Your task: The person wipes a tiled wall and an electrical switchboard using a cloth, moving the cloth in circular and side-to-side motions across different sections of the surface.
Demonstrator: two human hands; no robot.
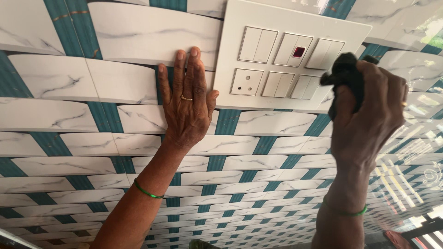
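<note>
We press our left hand (187,99) flat, fingers spread, on the tiled wall (69,133) just left of the white switch panel (286,55), while our right hand (367,108) clamps a dark cloth (344,74) against the panel's right edge, best wiped lightly around the rockers.
</note>
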